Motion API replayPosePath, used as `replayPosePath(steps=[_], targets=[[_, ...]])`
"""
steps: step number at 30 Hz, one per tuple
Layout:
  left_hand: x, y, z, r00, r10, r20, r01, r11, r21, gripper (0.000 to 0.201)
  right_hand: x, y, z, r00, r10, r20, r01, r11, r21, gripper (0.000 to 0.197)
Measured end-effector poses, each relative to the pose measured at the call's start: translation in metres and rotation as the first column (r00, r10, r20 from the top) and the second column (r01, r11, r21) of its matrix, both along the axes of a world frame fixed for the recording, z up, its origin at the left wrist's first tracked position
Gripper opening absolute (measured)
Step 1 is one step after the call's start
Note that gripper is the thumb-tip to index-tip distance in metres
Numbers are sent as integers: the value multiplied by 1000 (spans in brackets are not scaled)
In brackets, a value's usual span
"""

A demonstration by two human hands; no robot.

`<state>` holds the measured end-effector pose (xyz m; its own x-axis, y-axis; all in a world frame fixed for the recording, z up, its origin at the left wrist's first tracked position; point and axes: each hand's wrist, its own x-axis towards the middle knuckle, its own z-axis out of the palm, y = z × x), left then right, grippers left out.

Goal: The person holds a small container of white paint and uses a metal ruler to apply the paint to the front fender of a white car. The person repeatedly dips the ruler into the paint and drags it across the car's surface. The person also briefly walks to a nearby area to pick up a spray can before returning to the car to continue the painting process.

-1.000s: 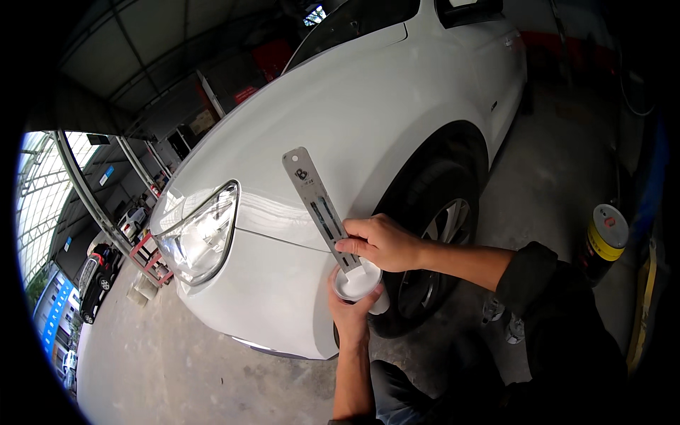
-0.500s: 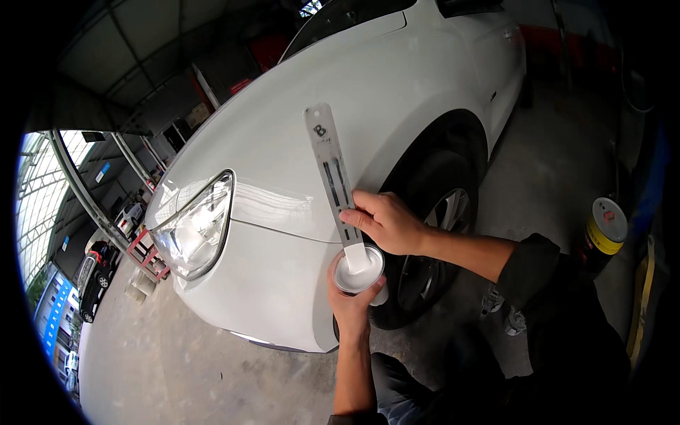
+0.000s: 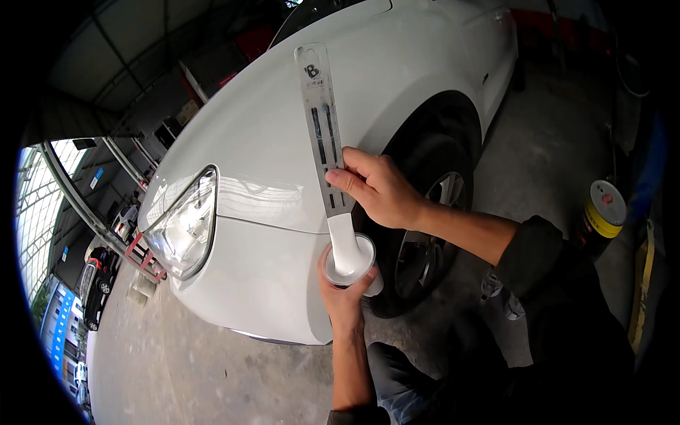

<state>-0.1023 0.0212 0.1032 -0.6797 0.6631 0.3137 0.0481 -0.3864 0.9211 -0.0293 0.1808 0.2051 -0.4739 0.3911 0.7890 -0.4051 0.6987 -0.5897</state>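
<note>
My left hand (image 3: 343, 297) is closed round a small cup (image 3: 370, 249) that holds white paint (image 3: 346, 270). Between the thumb and fingers of my right hand (image 3: 382, 185) is a flat, see-through paint stirring stick (image 3: 320, 120) with dark slots and markings. The stick stands nearly upright, tilted a little to the left at its top. White paint coats its lower end, which reaches down into the cup, and paint trails from it to the surface. Behind both hands is the front fender of a white car (image 3: 269, 170).
The car's headlight (image 3: 185, 230) is to the left and its front wheel (image 3: 435, 212) lies just beyond my right forearm. A can with a yellow band (image 3: 602, 216) stands at the right. Further off at the left are a dark car (image 3: 92, 294) and a red stand (image 3: 144, 256).
My right hand has raised the stirring stick, so more of its white-coated end shows above the cup. The cup and my left hand appear slightly higher and further left in view.
</note>
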Motion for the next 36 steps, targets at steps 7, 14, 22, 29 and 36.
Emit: replayPosePath(steps=[7, 14, 22, 29, 36], targets=[[-2, -2, -1, 999, -29, 32, 29, 999, 18, 79, -2, -8, -8, 1000, 25, -1, -25, 1000, -2, 37], [-3, -2, -2, 999, -26, 36, 26, 1000, 8, 80, -7, -11, -22, 999, 44, 27, -46, 998, 48, 36], [-2, 1, 0, 998, -54, 21, 53, 998, 32, 77, -4, -9, -24, 1000, 24, 6, -24, 999, 38, 37], [-3, 3, 3, 998, -60, -16, 60, 998, 27, 78, -9, -4, -40, 999, 35, 41, -39, 993, 109, 38], [-3, -1, 0, 999, -45, -16, 46, 999, 16, 77, -11, -11, -46, 992, 83, 100, -95, 989, 117, 35]])
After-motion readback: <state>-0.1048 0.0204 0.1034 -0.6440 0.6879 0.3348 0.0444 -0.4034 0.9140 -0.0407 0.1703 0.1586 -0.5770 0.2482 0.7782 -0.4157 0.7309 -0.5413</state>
